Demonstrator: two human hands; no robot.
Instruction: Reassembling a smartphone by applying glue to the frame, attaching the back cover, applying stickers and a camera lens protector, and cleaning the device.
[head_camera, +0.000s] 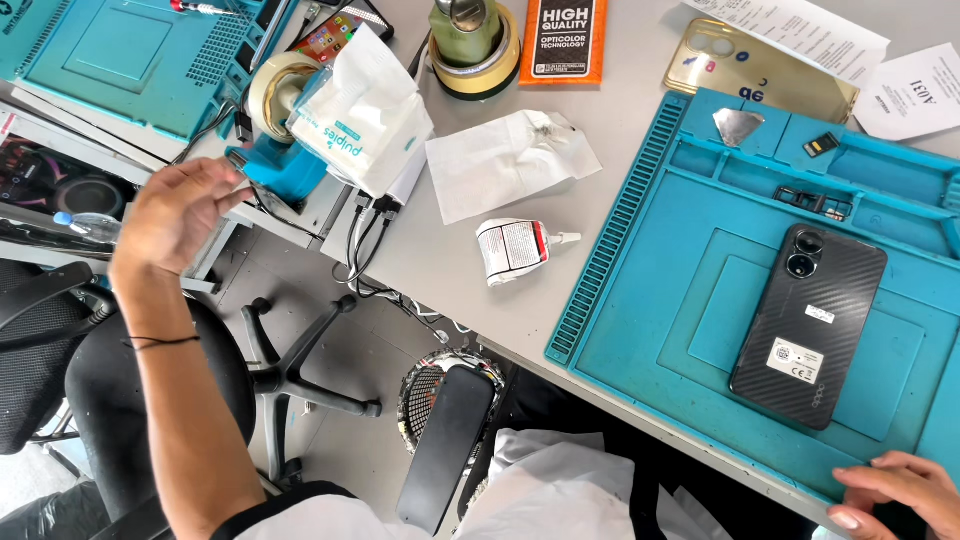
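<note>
- Your left hand (180, 212) is raised off to the far side of the large teal silicone repair mat (700, 330), away from the grey desk (620, 130), with the fingers loosely spread and nothing in them.
- The nearest things to that hand are the white soft pack of tissues (360, 110) and the roll of clear tape on a teal dispenser (282, 100), both well clear of the mat, beyond its ribbed edge.
- Your right hand (895, 492) rests at the near edge of the mat, fingers lying flat and half curled; only part of it shows, and it holds nothing that can be seen.
- The black smartphone with a carbon-weave back (808, 325) lies face down on the mat, in its wide central field, camera end pointing away from you and just beyond your right hand, not touched by it.
- A small crumpled white tube of glue (515, 247) lies on the desk just beside the mat's ribbed edge.
- A crumpled white tissue sheet (505, 160) lies a little beyond the tube, farther from the mat.
- A clear yellowish phone case (760, 70) lies on the desk touching the mat's far edge.
- An orange flat retail box (565, 40) sits beyond the tissue sheet, well apart from the mat.
</note>
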